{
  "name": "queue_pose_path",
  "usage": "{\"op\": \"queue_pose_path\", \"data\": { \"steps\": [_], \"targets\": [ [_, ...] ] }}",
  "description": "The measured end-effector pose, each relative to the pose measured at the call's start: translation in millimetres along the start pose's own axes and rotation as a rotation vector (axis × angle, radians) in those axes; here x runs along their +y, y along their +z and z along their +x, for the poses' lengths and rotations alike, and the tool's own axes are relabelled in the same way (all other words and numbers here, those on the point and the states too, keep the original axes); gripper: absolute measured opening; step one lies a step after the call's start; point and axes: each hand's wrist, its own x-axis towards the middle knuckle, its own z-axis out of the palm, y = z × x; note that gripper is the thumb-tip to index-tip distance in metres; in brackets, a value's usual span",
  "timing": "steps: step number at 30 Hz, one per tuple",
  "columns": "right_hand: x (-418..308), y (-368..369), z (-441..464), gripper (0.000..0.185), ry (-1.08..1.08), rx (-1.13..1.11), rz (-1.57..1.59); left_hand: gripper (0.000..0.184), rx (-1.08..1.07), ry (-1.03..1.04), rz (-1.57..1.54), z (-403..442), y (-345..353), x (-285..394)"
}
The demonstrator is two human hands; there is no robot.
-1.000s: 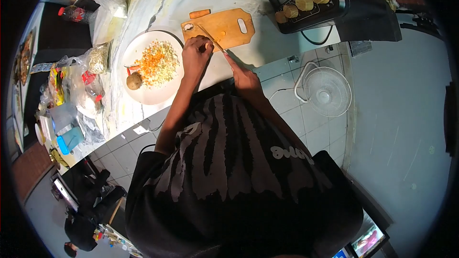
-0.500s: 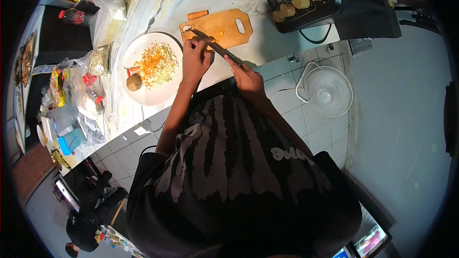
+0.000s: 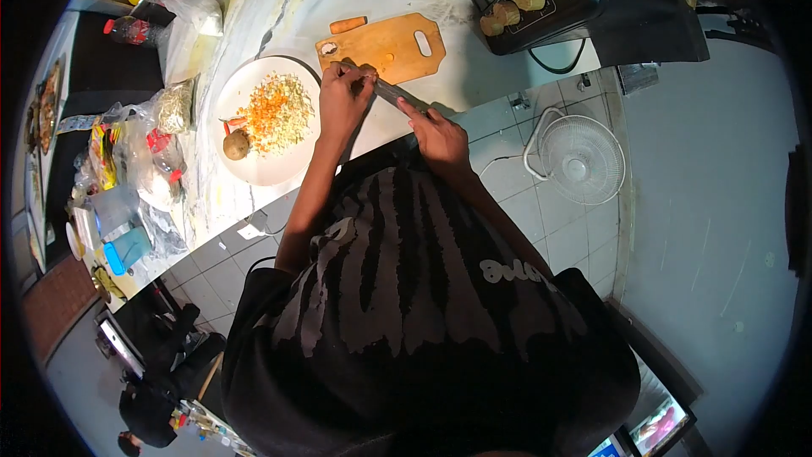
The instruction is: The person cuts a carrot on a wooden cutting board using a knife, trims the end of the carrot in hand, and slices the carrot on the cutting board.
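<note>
My right hand (image 3: 441, 140) is closed around the handle end of a knife (image 3: 391, 91), its index finger stretched along the top. The dark blade points up and left, toward my left hand (image 3: 342, 103). That hand's fingers are bent together at the blade over the near edge of a wooden cutting board (image 3: 410, 38); what they hold is mostly hidden. A small orange slice (image 3: 389, 57) lies on the board. A carrot piece (image 3: 348, 25) rests by the board's far edge.
Left of the board, a white plate (image 3: 254, 173) holds chopped orange and pale bits, red chillies and a round brown potato (image 3: 236, 145). A black oven (image 3: 550, 13) stands at the right. Bags and bottles crowd the left; a white fan (image 3: 579, 161) is on the floor.
The knife's blade has shifted lower, toward me, and its tip is now mostly behind my left fingers. My left hand has moved slightly left; the plate and board stay put.
</note>
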Motion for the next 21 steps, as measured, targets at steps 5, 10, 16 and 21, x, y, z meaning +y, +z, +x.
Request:
{"op": "queue_pose_path", "data": {
  "steps": [5,10,16,21],
  "targets": [
    [-2.0,-2.3,1.7,0.045,0.003,0.002,0.014,0.014,-0.22,-0.092,0.005,23.1,-1.0,-13.2],
    [1.7,-1.0,1.3,0.046,0.006,-0.045,-0.035,0.018,-0.156,0.056,0.326,38.6,-7.4,-2.4],
    [3.3,-21.6,-10.7,0.043,-0.004,-0.05,0.148,0.016,-0.211,-0.16,-0.009,49.2,-21.7,-1.6],
    [6.4,-52.1,-23.6,0.035,0.302,-0.248,0.233,0.021,-0.156,-0.177,-0.247,48.0,-21.7,-12.6]
  ]
}}
